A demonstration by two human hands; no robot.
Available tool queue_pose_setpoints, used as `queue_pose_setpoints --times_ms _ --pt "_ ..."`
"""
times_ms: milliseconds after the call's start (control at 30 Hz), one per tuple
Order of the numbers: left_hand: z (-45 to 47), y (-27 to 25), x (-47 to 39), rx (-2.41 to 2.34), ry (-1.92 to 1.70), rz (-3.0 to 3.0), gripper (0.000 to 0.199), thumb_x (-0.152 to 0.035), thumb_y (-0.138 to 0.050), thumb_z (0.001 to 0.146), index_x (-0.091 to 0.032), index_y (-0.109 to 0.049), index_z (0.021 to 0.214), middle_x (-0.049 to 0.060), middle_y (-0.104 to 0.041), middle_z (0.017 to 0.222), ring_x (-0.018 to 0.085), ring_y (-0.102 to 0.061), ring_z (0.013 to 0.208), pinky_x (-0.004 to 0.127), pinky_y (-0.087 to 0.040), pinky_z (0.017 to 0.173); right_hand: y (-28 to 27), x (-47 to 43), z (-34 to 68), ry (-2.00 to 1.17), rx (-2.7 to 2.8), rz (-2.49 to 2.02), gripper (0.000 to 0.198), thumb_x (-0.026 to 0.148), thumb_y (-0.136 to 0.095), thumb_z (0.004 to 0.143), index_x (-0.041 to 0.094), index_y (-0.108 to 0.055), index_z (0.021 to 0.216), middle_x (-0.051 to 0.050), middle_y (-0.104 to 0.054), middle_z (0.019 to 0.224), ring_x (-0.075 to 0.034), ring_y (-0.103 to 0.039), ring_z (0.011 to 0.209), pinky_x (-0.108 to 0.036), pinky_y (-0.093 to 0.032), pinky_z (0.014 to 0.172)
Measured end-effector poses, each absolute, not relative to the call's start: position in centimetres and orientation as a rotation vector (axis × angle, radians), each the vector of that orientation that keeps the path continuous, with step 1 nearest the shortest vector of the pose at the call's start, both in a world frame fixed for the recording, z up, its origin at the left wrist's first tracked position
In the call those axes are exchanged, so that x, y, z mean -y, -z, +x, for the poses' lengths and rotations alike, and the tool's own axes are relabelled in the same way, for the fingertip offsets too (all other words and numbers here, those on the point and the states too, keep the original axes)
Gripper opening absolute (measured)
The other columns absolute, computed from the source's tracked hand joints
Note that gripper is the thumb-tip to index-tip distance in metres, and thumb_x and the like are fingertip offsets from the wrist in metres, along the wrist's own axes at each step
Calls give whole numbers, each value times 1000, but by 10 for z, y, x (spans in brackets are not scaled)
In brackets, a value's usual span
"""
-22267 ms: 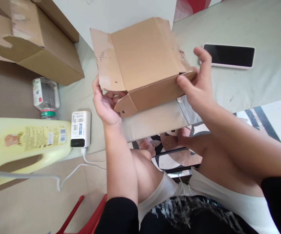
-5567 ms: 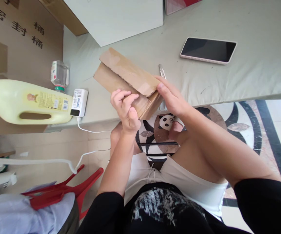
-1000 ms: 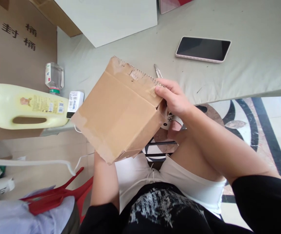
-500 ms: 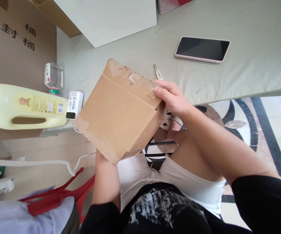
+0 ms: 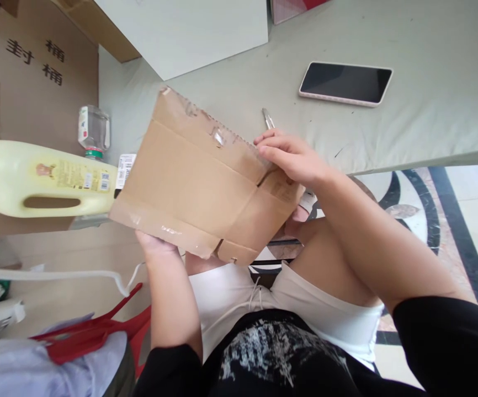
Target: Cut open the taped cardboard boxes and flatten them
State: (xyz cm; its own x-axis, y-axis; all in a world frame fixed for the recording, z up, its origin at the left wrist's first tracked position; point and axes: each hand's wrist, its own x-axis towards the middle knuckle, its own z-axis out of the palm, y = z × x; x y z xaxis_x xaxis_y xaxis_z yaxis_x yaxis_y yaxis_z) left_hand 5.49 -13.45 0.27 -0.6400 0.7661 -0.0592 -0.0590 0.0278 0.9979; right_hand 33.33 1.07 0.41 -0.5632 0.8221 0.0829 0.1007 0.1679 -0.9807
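A brown cardboard box [image 5: 193, 171], flattened out with its side flaps folded open, is held tilted above my lap at the table's edge. Clear tape clings to its torn, serrated far edge. My left hand [image 5: 156, 243] supports it from below at the near left edge, its fingers hidden underneath. At the far right corner, my right hand [image 5: 291, 157] grips the edge, with the fingers on top. Just beyond those fingers lies a small metal-tipped cutter [image 5: 267, 117] on the cloth, partly hidden by the hand.
A phone [image 5: 346, 82] lies on the cloth-covered table [image 5: 441, 110]. Left are a pale yellow jug [image 5: 7, 176], a clear bottle [image 5: 98, 127] and a small white box [image 5: 123, 170]. A white box [image 5: 197, 33] and a large carton [image 5: 57, 110] stand behind. A red chair [image 5: 98, 331] is at lower left.
The cardboard box has swung left and its right side has opened out flatter. My left hand has shifted left along the near edge, and my right fingers have loosened and spread on the far edge.
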Motion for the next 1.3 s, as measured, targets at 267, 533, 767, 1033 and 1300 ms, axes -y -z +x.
queue_pose_setpoints --times_ms 267,533,767,1033,1300 --pt "70 -8 132 -1580 -1550 560 38 -54 -70 75 -20 -67 93 6 -75 90 25 -69 100 39 -60 84 -5 -5 329 -1974 1568 -583 32 48 -67 85 20 -67 101 -4 -74 106 -21 -69 94 -35 -57 83" --pt "70 -15 111 -1427 -1650 706 65 -71 -75 64 -18 -65 100 10 -74 105 30 -61 125 42 -54 104 2 -12 312 -1624 1422 -681 50 49 -62 83 22 -54 125 -6 -69 124 -23 -64 116 -39 -55 97" --pt "54 -14 71 -1387 -1839 708 24 -37 -73 79 -21 -70 97 3 -76 110 19 -67 119 31 -53 109 -1 -37 344 -1463 991 -1023 33 52 -59 88 26 -60 108 0 -71 94 -14 -70 77 -29 -56 73" --pt "80 -5 -10 -1093 -1749 456 30 -35 -46 98 -17 -69 106 8 -74 118 22 -61 129 37 -49 115 10 -30 343 -1575 1083 -975 47 65 -69 76 25 -63 100 0 -69 89 -13 -64 69 -29 -56 63" --pt "91 13 -30 -938 -1689 329 40 -56 -51 88 -21 -65 100 8 -72 108 22 -70 103 37 -56 93 -11 -31 350 -1384 871 -1146 40 52 -82 62 23 -57 75 5 -48 53 -7 -39 40 -20 -27 32"
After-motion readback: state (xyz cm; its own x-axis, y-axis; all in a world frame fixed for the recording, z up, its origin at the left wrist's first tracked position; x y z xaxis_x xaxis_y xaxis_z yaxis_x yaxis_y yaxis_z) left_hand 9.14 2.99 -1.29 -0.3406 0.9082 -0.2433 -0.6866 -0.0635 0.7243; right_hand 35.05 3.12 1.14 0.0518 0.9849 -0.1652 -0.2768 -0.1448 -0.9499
